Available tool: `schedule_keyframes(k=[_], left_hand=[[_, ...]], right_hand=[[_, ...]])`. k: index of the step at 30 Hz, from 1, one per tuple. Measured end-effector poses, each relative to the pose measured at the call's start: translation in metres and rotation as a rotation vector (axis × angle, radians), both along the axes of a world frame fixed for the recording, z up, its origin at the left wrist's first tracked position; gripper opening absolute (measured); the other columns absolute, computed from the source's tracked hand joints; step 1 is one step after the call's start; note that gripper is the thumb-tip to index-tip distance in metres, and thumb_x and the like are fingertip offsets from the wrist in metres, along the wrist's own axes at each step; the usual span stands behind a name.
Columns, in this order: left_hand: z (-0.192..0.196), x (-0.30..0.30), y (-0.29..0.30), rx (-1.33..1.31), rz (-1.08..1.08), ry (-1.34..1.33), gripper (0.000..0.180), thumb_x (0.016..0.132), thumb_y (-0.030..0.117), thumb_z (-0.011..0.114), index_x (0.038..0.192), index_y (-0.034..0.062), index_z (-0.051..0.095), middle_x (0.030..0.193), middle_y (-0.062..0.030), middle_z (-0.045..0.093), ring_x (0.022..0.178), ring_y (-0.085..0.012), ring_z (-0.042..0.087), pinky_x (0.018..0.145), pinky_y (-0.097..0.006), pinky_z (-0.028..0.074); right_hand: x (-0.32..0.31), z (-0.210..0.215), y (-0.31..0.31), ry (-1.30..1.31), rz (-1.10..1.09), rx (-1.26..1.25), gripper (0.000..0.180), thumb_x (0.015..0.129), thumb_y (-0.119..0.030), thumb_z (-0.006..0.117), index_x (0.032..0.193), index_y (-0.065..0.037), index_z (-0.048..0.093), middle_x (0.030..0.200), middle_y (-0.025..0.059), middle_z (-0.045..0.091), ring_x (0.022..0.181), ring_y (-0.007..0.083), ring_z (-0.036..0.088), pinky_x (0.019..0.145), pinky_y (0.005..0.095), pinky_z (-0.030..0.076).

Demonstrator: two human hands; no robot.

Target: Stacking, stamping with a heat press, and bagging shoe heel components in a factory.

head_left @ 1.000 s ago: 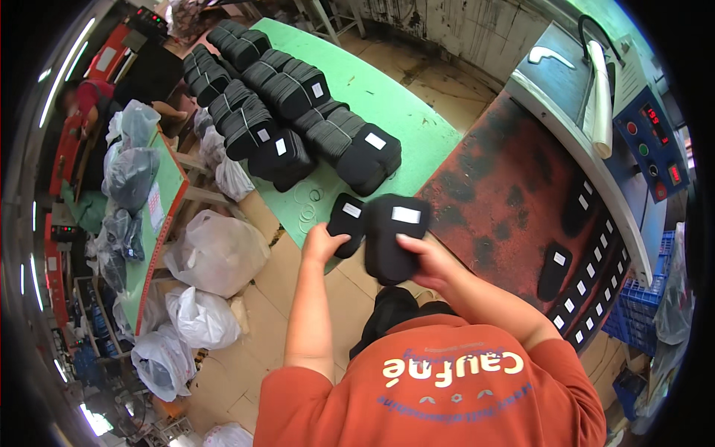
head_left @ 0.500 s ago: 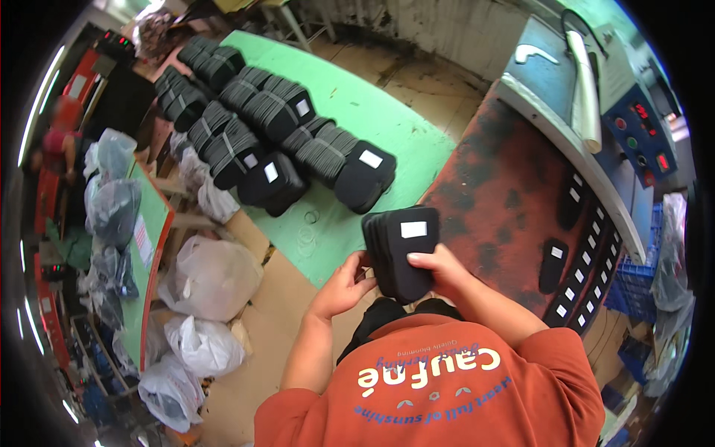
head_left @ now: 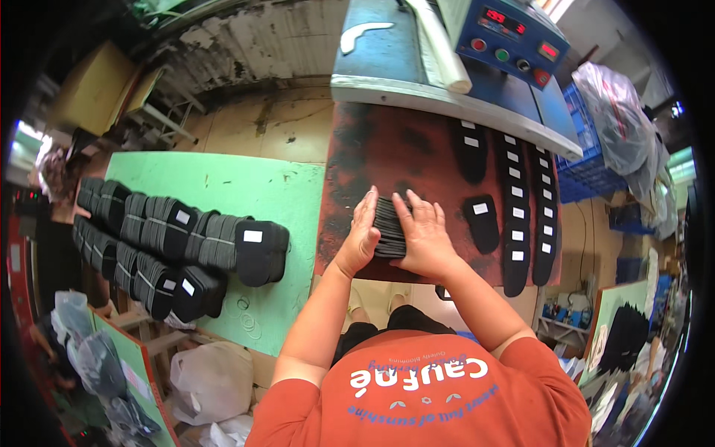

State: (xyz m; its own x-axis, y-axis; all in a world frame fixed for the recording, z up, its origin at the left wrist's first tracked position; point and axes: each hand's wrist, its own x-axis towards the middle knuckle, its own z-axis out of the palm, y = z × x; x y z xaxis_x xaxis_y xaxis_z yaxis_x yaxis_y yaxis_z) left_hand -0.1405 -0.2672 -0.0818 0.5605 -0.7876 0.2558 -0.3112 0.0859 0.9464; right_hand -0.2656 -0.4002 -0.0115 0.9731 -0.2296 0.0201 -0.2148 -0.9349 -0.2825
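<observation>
Between my two palms a small stack of black insole-shaped pads (head_left: 389, 227) stands on edge on the red, black-stained table (head_left: 365, 164). My left hand (head_left: 360, 237) presses flat against the stack's left side, fingers pointing away from me. On the other side my right hand (head_left: 426, 232) holds it with the fingers slightly spread. To the right of my right hand lies a single black pad (head_left: 481, 223) with a white label. Beyond it, overlapping rows of labelled pads (head_left: 515, 201) run along the table's right side.
A blue press machine (head_left: 387, 56) with a control box (head_left: 510, 41) stands at the table's far side. On the green table (head_left: 298, 194) to the left lie bundled rows of black pads (head_left: 156, 223) and thin loose bands (head_left: 247, 322). A blue crate (head_left: 585, 179) is at right.
My view has turned right. Both hands have brought the pads from in front of my body onto the red table, where the stack now stands on edge.
</observation>
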Motion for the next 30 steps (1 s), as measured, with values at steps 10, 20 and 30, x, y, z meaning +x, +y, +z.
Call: schedule_keyframes(k=[10, 20, 30], left_hand=[[0.054, 0.011, 0.012, -0.408, -0.27, 0.899, 0.092, 0.09, 0.07, 0.047, 0.147, -0.001, 0.036, 0.149, -0.0134, 0.042, 0.096, -0.0155, 0.056, 0.079, -0.027, 0.042], [0.035, -0.058, -0.024, -0.012, -0.741, 1.179, 0.038, 0.095, 0.025, 0.061, 0.123, -0.0004, 0.056, 0.095, -0.0081, 0.063, 0.052, -0.0067, 0.04, 0.049, -0.022, 0.034], [0.159, -0.135, -0.075, 0.157, -1.191, -0.1, 0.063, 0.079, 0.033, 0.078, 0.129, 0.0001, 0.059, 0.088, -0.0051, 0.06, 0.075, -0.0135, 0.053, 0.064, -0.025, 0.042]], right_hand=[[-0.051, 0.026, -0.064, -0.268, -0.015, 2.094, 0.071, 0.061, -0.011, 0.078, 0.127, 0.002, 0.057, 0.117, 0.0138, 0.067, 0.108, 0.0264, 0.066, 0.097, 0.0394, 0.051], [-0.135, 0.005, -0.021, -0.727, -0.267, 1.537, 0.058, 0.092, -0.037, 0.058, 0.132, 0.003, 0.05, 0.128, 0.014, 0.058, 0.117, 0.0256, 0.057, 0.1, 0.0416, 0.047], [-0.241, 0.051, -0.067, -0.024, -0.37, 0.822, 0.105, 0.053, -0.028, 0.086, 0.143, -0.002, 0.037, 0.123, 0.0196, 0.063, 0.115, 0.0316, 0.061, 0.095, 0.0397, 0.05]])
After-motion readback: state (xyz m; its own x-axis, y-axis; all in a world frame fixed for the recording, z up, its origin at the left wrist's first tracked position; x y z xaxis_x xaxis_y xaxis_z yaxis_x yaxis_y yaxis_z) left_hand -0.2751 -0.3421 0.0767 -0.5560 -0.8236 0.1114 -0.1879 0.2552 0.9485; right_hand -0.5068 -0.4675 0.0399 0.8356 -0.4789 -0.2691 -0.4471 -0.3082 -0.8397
